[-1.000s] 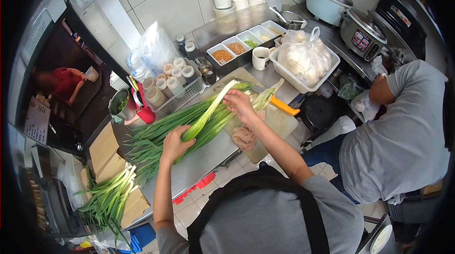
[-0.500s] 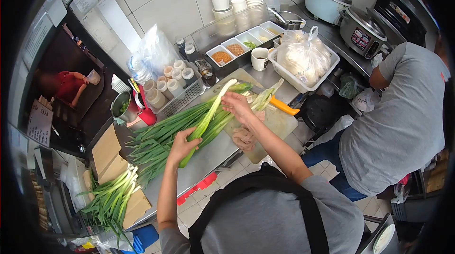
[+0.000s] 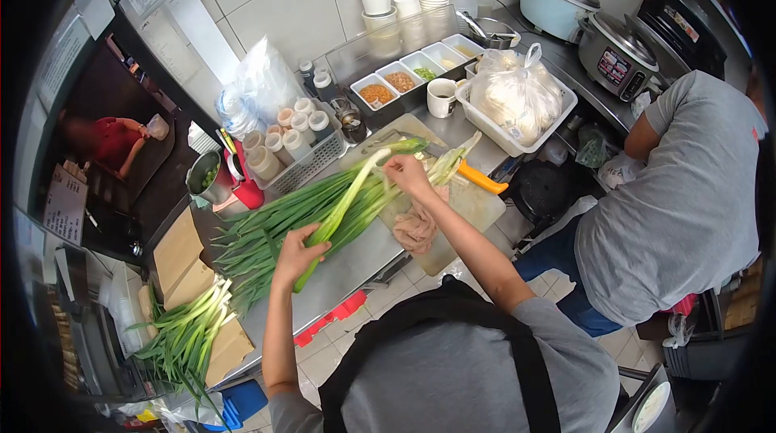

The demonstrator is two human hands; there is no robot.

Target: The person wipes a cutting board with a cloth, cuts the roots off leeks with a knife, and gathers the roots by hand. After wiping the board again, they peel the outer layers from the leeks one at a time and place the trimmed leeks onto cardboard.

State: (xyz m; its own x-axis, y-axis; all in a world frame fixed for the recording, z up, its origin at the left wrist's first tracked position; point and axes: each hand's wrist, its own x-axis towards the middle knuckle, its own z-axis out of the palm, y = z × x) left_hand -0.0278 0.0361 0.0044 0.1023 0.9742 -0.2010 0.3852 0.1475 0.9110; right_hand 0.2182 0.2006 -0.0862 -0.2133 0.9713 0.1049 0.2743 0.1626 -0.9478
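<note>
My left hand (image 3: 301,254) is wrapped round the green part of a single scallion (image 3: 346,203), held at a slant above the pile. Close to its pale end, my right hand (image 3: 408,174) has its fingers pinched together; what they hold is too small to make out. Beneath lies a big bunch of long green scallions (image 3: 263,231), stretching across the counter to the cutting board (image 3: 477,211). On the board are a knife with an orange handle (image 3: 482,178) and a crumpled pinkish cloth (image 3: 415,229).
More scallions (image 3: 198,320) lie on cardboard (image 3: 179,255) at the left. Behind stand a basket of bottles (image 3: 311,160), topping trays (image 3: 398,82), a mug (image 3: 441,98) and a white basket (image 3: 517,145) with a bag. A co-worker (image 3: 671,215) stands at right; another person (image 3: 113,142) is beyond the opening.
My left hand has moved slightly down and left with the scallion. My right hand has shifted a little to the right, its fingers now nearer the scallion's side. The scallion's pale end sits lower.
</note>
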